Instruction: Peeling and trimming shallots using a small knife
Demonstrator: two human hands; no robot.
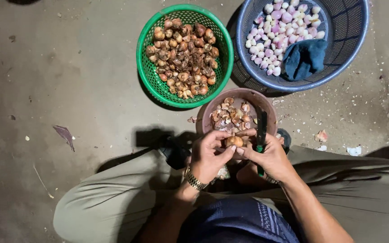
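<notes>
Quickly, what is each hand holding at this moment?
Left hand: closed on a small brown shallot.
Right hand: closed on a knife with a green handle, fingertips touching the shallot.

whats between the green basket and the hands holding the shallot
In the head view, a brown bowl of peels and skins lies between the green basket and the hands, left hand, right hand, holding the shallot.

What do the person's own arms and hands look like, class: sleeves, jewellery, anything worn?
Both forearms are bare, with no sleeves or gloves in view. The left hand has a gold-coloured metal-link wristwatch on its wrist. The right hand shows no ring or band that can be made out. Fingernails are short and unpainted, as far as the head view shows.
</notes>
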